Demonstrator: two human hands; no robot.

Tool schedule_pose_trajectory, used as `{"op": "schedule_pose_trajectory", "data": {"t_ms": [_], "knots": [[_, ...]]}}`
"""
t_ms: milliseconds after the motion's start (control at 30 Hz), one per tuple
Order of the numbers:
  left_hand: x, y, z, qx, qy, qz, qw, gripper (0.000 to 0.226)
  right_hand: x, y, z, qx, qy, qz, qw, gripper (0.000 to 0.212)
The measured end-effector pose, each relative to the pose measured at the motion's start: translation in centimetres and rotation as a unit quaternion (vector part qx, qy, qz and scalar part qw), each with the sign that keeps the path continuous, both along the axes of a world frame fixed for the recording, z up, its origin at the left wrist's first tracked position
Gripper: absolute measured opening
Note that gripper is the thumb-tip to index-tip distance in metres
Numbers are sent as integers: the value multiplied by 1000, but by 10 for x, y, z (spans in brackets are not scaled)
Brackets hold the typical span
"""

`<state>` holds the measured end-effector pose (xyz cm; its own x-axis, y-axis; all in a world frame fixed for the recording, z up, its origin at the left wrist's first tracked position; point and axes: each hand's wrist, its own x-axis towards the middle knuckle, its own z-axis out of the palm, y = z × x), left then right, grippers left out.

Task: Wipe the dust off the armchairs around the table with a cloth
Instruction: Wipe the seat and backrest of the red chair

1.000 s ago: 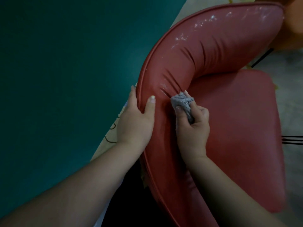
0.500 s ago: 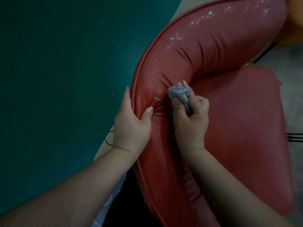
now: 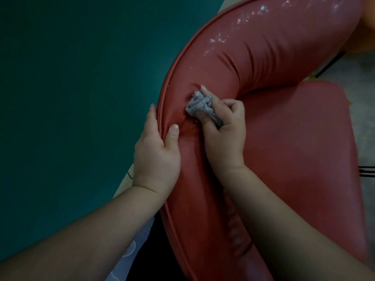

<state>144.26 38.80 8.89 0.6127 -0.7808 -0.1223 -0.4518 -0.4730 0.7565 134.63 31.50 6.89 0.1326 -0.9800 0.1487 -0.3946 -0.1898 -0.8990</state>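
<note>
A red leather armchair (image 3: 284,57) with a curved padded backrest fills the right side of the head view. White dusty specks show on the upper part of the backrest. My left hand (image 3: 158,151) grips the backrest's outer piped edge, thumb pressed into the padding. My right hand (image 3: 225,134) is closed on a bunched grey cloth (image 3: 199,104) and presses it against the inner face of the backrest, just right of my left thumb. The seat cushion (image 3: 300,151) lies to the right of my right hand.
A dark teal wall (image 3: 71,98) stands close on the left behind the chair. Pale floor (image 3: 365,118) shows at the right, with black chair legs (image 3: 329,63) and an orange object (image 3: 367,23) at the top right corner.
My right hand has slid the cloth up and leftward across the inner backrest, closer to the outer edge. My left hand has kept its grip on the rim.
</note>
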Motion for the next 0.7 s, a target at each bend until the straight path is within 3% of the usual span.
{"op": "schedule_pose_trajectory", "data": {"t_ms": [233,400,567,700], "knots": [[-1,1,2,10,5,2,1000,58,-29,39,-4,3,-8,54,998,50],[-2,0,3,12,2,-2,1000,58,-8,2,-4,8,-11,-3,1000,35],[-1,1,4,8,5,1,1000,58,-34,41,-6,51,-43,-6,998,37],[-1,1,3,10,5,4,1000,58,-25,31,-6,40,-21,-14,999,27]]}}
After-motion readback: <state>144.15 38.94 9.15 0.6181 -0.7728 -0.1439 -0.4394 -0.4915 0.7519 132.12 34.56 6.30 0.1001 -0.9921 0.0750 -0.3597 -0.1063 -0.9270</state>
